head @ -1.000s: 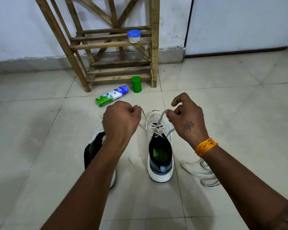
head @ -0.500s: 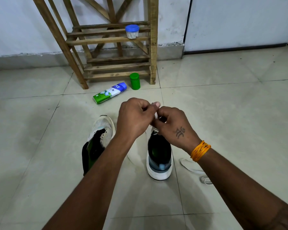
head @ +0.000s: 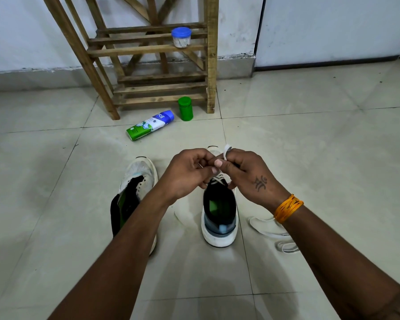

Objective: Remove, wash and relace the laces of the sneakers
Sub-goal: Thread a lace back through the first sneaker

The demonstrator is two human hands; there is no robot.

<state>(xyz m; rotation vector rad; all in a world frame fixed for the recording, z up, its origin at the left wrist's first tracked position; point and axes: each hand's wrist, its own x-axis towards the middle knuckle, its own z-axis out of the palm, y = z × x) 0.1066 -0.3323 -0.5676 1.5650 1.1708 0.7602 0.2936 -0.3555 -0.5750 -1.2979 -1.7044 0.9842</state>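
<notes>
- Laces [head: 226,150] on the right sneaker [head: 219,218] are threaded through its eyelets and pinched between your two hands, which meet right above the shoe's tongue; a short white loop sticks up just past your right fingers, which looks like the start of a bow.
- Your left hand [head: 189,172] curls round one strand with the thumb pressing toward the right hand, so the strand stays taut while the knot is formed.
- Your right hand [head: 245,176] pinches the loop, close enough to touch the left, which keeps the crossing from slipping.
- That sneaker sits directly beneath both hands, heel toward you, so you pull the strands upward against it.
- Left sneaker [head: 136,197] lies under your left forearm, eyelets bare; by my reading it is next.
- A loose lace [head: 267,227] lies on the floor beneath your right wrist, within easy reach for that shoe.
- Beyond your hands lie a blue-capped bottle [head: 150,125] and a green container [head: 185,109], by the wooden rack [head: 162,65].
</notes>
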